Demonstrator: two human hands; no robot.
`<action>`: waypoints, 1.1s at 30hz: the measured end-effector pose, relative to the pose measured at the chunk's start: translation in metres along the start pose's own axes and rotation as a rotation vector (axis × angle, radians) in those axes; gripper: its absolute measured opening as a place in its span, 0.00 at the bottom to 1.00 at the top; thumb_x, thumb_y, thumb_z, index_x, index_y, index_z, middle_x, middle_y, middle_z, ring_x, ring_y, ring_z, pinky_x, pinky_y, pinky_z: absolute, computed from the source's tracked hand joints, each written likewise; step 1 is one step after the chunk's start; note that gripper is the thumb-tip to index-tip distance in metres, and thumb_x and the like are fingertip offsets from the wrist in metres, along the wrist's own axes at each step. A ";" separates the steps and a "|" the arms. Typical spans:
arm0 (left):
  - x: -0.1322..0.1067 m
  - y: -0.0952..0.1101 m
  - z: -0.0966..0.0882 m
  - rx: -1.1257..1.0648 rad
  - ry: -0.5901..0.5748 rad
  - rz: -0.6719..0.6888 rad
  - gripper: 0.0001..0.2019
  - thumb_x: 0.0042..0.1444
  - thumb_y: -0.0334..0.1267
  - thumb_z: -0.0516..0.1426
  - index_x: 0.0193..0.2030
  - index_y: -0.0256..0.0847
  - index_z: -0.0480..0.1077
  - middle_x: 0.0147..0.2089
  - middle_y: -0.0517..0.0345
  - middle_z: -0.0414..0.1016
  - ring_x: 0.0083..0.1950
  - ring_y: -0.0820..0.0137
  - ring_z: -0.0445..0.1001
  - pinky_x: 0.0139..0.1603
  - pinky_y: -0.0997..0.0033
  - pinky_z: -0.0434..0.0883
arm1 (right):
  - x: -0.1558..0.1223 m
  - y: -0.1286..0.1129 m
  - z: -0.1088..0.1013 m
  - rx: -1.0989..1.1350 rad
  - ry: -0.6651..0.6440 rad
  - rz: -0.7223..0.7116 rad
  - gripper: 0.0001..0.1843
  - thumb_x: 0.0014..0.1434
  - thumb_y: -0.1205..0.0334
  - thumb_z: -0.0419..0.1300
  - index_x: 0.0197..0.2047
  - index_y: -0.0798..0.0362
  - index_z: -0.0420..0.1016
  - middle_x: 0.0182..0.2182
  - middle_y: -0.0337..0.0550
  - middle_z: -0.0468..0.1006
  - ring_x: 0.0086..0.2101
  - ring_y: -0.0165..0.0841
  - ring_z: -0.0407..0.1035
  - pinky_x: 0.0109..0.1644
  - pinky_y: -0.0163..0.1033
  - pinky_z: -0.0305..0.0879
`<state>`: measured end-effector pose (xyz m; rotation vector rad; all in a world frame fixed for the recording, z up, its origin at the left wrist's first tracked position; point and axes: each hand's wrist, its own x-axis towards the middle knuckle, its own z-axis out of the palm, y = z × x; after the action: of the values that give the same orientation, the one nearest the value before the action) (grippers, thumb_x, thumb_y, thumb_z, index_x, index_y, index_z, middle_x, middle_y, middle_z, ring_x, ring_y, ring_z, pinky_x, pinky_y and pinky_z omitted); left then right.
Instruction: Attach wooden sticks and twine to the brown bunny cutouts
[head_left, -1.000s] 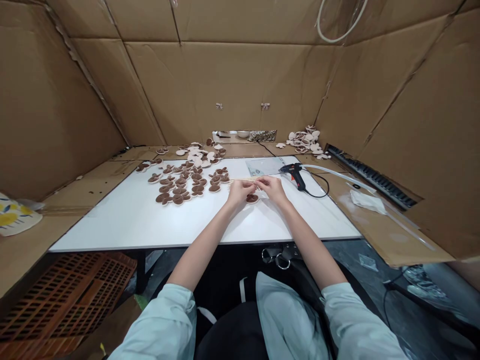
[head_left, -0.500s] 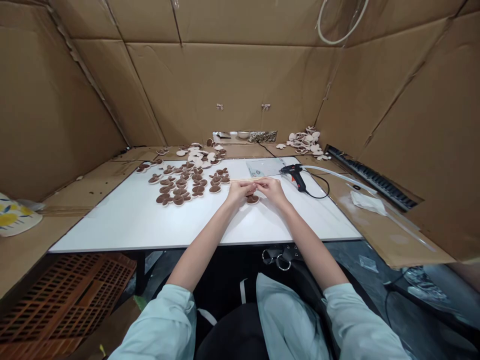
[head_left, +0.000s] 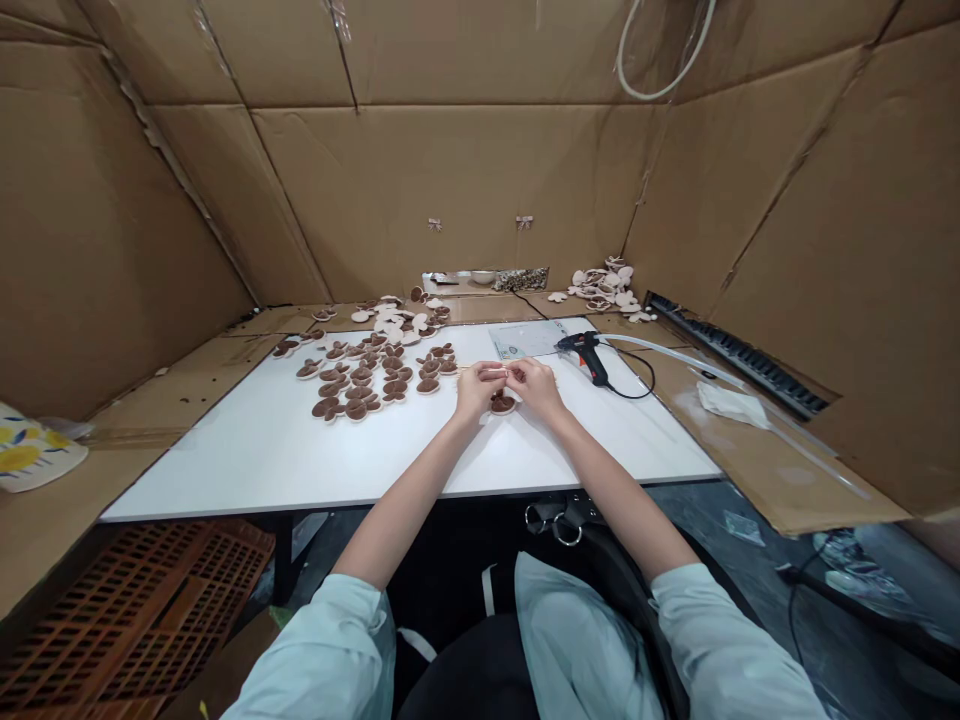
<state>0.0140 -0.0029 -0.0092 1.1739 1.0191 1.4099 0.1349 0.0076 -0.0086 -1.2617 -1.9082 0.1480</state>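
My left hand (head_left: 481, 388) and my right hand (head_left: 534, 386) meet over the white tabletop, fingertips pinched together. A thin tan strip (head_left: 465, 370) shows just left of my left fingers, which are closed on it. Whatever lies between my right fingertips is too small to make out. Right below the hands, partly covered by them, a brown piece with a pale edge (head_left: 501, 404) lies on the board. Several similar brown rounded pieces (head_left: 361, 377) are spread to the left. To the right of my right hand rests a black glue gun (head_left: 589, 355).
A clear sheet (head_left: 517, 340) lies behind the hands. Piles of pale and brown pieces stand back left (head_left: 397, 322) and back right (head_left: 606, 285). The gun's black cable (head_left: 637, 393) loops rightward. Cardboard walls (head_left: 480, 180) surround the white board (head_left: 262, 460).
My hands stay together at nearly the same spot, fingers more curled in. The thin strip, earlier visible across both hands, now shows only left of the left hand. The view has shifted slightly.
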 end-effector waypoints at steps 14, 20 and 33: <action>-0.001 0.004 -0.004 0.347 0.156 0.034 0.18 0.34 0.26 0.60 0.35 0.38 0.61 0.23 0.62 0.71 0.25 0.72 0.71 0.26 0.75 0.65 | 0.003 0.005 0.000 0.034 -0.161 0.010 0.07 0.48 0.72 0.52 0.27 0.54 0.69 0.29 0.44 0.74 0.33 0.33 0.66 0.38 0.36 0.59; -0.001 0.008 -0.002 0.406 0.165 0.006 0.16 0.34 0.25 0.59 0.33 0.37 0.62 0.23 0.60 0.72 0.25 0.71 0.71 0.27 0.75 0.66 | 0.002 0.006 -0.001 0.159 -0.157 0.025 0.05 0.51 0.68 0.50 0.25 0.53 0.65 0.28 0.42 0.72 0.33 0.32 0.64 0.39 0.37 0.60; -0.006 0.017 0.000 0.256 0.015 0.031 0.15 0.34 0.26 0.60 0.32 0.38 0.63 0.21 0.61 0.73 0.24 0.71 0.71 0.25 0.75 0.65 | 0.005 0.013 -0.003 0.520 -0.274 0.218 0.05 0.47 0.66 0.52 0.21 0.53 0.62 0.20 0.36 0.68 0.23 0.27 0.64 0.26 0.31 0.60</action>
<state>0.0116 -0.0113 0.0062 1.3701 1.2241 1.3416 0.1455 0.0171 -0.0100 -1.1203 -1.7818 0.9107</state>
